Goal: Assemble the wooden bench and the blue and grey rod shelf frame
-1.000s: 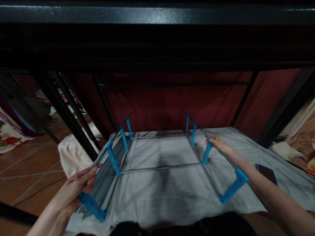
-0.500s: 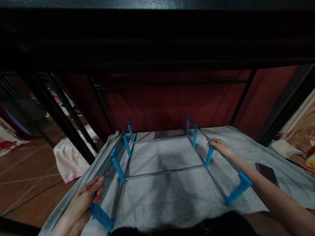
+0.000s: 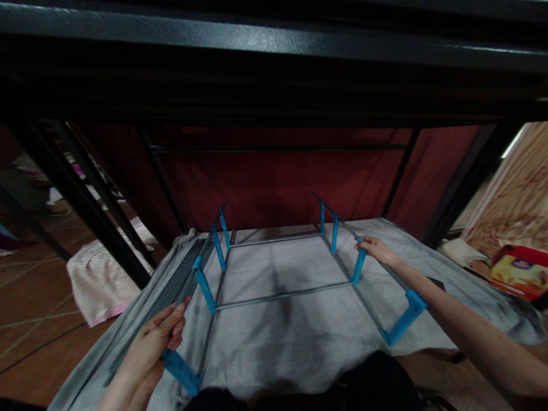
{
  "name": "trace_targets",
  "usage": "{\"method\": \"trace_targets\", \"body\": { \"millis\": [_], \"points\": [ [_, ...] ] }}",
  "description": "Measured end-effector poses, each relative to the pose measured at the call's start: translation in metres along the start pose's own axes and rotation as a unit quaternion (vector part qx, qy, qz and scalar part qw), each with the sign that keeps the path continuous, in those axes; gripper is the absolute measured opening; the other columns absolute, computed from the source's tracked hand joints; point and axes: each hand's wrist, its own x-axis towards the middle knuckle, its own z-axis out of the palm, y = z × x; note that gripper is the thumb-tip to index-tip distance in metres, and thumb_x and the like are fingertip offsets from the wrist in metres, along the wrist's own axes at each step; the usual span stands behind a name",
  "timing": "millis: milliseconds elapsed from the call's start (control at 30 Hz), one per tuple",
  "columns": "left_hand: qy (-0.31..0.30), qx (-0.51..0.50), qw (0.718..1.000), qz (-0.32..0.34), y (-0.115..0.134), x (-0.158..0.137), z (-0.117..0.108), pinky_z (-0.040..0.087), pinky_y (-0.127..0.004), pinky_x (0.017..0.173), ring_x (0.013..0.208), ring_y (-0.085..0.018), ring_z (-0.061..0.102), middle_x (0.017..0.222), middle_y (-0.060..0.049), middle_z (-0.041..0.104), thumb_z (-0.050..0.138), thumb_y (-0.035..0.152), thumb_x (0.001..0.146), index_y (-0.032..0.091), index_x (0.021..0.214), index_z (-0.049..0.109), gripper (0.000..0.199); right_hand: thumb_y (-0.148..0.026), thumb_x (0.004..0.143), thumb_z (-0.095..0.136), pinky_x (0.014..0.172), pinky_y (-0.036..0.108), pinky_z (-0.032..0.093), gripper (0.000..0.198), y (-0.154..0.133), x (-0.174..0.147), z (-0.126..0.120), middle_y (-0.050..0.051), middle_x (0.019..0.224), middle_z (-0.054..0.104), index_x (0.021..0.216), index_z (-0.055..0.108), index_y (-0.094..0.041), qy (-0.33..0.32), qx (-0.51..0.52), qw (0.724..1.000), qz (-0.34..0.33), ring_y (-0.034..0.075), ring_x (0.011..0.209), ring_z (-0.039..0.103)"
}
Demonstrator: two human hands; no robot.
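A frame of thin grey metal rods and blue plastic brackets stands on a grey cloth (image 3: 274, 342). At its left front, my left hand (image 3: 158, 337) is closed round what looks like a thin rod, by the upper end of the front blue bracket (image 3: 182, 372); the fingers hide most of the grip. My right hand (image 3: 373, 248) pinches the top of a blue bracket (image 3: 359, 267) on the right side, where the upper rod (image 3: 346, 225) meets it. Behind that forearm stands the nearest right bracket (image 3: 405, 319). Two crossbars, one a front crossbar (image 3: 282, 295), join the sides.
A bundle of loose grey rods (image 3: 171, 291) lies along the cloth's left side. Black metal posts (image 3: 81, 200) and a dark beam (image 3: 274, 37) surround the space, with a red curtain (image 3: 274, 182) behind. A dark flat object (image 3: 435, 283) lies beyond my right forearm; a red-yellow box (image 3: 520, 271) sits far right.
The view has shifted, bringing the red-yellow box further in at the right and the beam lower. Both hands keep their places on the frame.
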Motion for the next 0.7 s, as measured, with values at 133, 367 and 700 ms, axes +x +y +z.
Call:
{"method": "trace_targets", "body": {
  "millis": [133,367,700],
  "points": [
    [-0.012,-0.007,1.0,-0.006,-0.002,-0.001,0.016,0.02,-0.018,0.037,0.039,-0.004,0.028,0.046,0.011,0.04,0.083,0.034,0.053,0.011,0.094,0.069,0.049,-0.037,0.062,0.066,0.058,0.027,0.04,0.026,0.007,-0.005,-0.009,-0.001,0.06,0.06,0.078,0.067,-0.018,-0.019,-0.004,1.0,0.017,0.014,0.058,0.049],
    [-0.025,0.001,1.0,0.007,-0.004,-0.003,0.02,0.019,-0.017,0.038,0.038,-0.003,0.027,0.045,0.012,0.039,0.083,0.032,0.053,0.011,0.093,0.067,0.048,-0.032,0.067,0.062,0.064,0.027,0.042,0.02,0.004,0.0,-0.011,0.001,0.07,0.065,0.079,0.067,-0.017,-0.023,-0.06,0.998,-0.018,0.016,0.064,0.053],
    [-0.039,0.032,0.999,0.013,-0.014,0.003,0.011,0.022,-0.016,0.037,0.039,-0.004,0.032,0.048,0.011,0.045,0.084,0.04,0.052,0.011,0.097,0.063,0.058,-0.047,0.089,0.057,0.09,0.039,0.057,0.046,0.004,-0.018,-0.023,0.013,0.13,0.065,0.127,0.059,-0.022,-0.072,-0.012,0.993,0.094,0.027,0.117,0.061]
  ]
}}
